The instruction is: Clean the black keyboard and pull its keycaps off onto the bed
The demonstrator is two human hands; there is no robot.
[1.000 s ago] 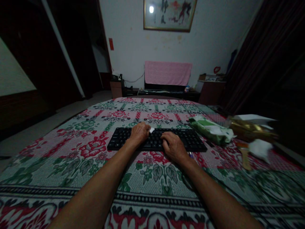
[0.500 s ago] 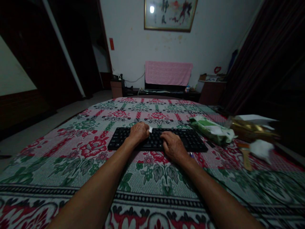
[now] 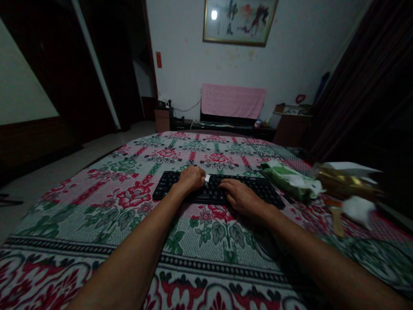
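Observation:
A black keyboard (image 3: 264,190) lies on a floral bedspread (image 3: 129,206) in the middle of the view. My left hand (image 3: 190,179) rests on the keys, fingers curled round a small white wad (image 3: 207,177) that sticks out at the fingertips. My right hand (image 3: 240,196) lies on the keyboard's near edge just to the right, fingers bent down against the keys, with nothing visible in it.
A green and white packet (image 3: 290,180) lies right of the keyboard. Farther right sit a gold-coloured wrapper (image 3: 345,183), a white wad (image 3: 356,210) and a brush-like handle (image 3: 337,219). A pink cloth (image 3: 232,101) covers furniture at the far wall.
The camera has shifted slightly, so the scene sits a little to the right. My hands stay on the keyboard, the right hand stretched slightly flatter.

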